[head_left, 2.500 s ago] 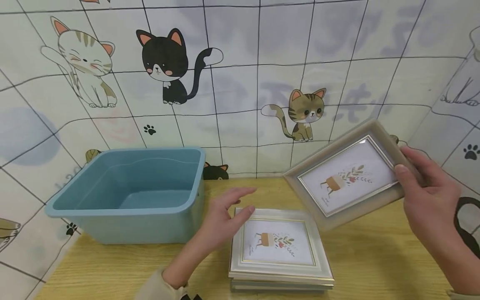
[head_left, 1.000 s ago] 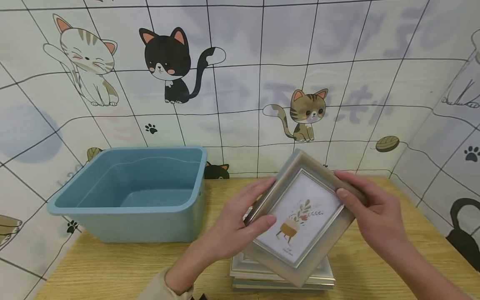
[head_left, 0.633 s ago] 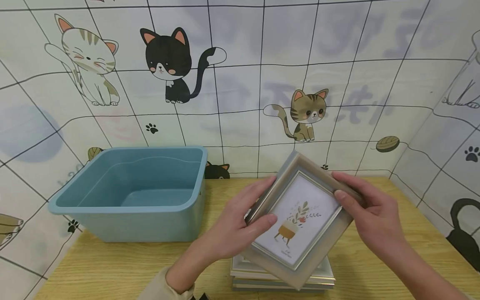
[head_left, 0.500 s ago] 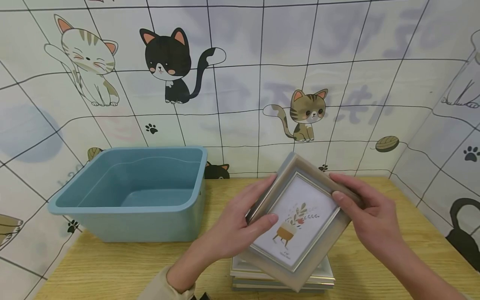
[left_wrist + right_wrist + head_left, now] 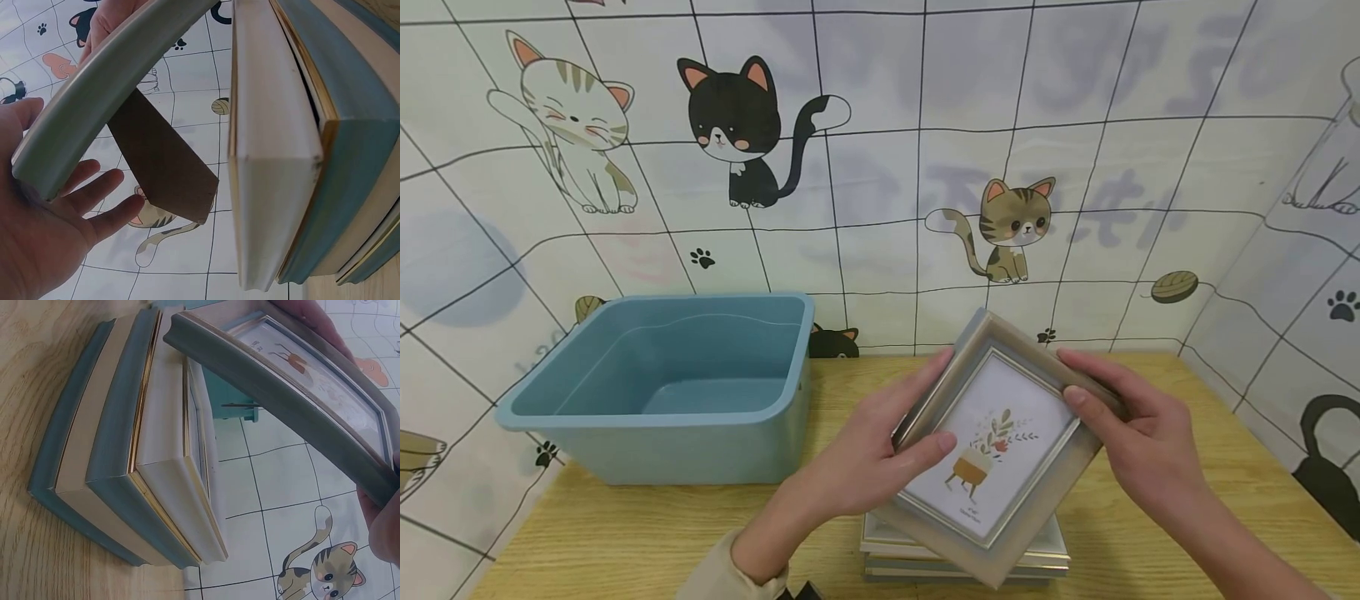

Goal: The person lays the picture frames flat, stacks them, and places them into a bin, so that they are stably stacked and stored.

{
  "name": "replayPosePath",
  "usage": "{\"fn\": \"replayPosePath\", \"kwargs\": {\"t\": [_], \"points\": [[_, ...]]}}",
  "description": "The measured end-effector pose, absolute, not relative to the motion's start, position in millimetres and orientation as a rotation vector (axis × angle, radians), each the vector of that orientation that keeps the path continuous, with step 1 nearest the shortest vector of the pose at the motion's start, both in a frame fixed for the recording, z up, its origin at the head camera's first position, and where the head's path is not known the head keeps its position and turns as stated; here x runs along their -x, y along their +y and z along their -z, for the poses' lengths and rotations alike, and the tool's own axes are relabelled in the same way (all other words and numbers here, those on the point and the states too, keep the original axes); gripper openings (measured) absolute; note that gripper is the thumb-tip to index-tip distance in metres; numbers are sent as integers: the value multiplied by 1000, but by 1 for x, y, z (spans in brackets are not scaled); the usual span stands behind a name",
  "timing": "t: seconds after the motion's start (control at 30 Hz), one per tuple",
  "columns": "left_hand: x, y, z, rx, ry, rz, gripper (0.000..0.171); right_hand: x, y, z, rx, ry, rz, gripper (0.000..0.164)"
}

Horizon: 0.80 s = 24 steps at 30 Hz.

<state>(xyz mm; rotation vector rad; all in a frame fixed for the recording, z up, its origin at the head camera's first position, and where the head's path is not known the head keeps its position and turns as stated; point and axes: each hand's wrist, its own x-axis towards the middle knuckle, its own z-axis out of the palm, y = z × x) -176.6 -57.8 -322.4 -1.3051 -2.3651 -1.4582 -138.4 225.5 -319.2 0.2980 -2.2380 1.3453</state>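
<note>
Both hands hold a grey-beige picture frame (image 5: 1000, 450) with a silver inner border and a potted-plant print, tilted above a stack. My left hand (image 5: 880, 454) grips its left edge, thumb on the front, fingers spread behind, as the left wrist view shows. At the upper right edge, my right hand (image 5: 1150, 429) pinches it, thumb in front and fingers behind. A brown stand flap (image 5: 162, 156) sticks out from its back. Below is the stack of picture frames (image 5: 125, 437), white on top, with blue-grey and beige edges beneath; the held frame partly hides it in the head view.
A blue plastic bin (image 5: 640, 423) with nothing visible inside stands on the left of the wooden table (image 5: 647, 533). Behind the table hangs a white grid-patterned cloth (image 5: 880, 183) with printed cats.
The held picture frame came from the right to above the stack and turned more upright. My left hand took hold of its left edge. Lately it has sunk slightly.
</note>
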Motion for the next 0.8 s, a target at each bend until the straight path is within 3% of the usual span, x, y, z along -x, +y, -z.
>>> {"fn": "replayPosePath", "kwargs": {"t": [0.6, 0.8], "points": [[180, -62, 327, 1476, -2384, 1550, 94, 135, 228, 322, -275, -2243, -1361, 44], [180, -61, 330, 1456, -2399, 1495, 90, 134, 231, 324, -259, -2229, -1356, 43]]}}
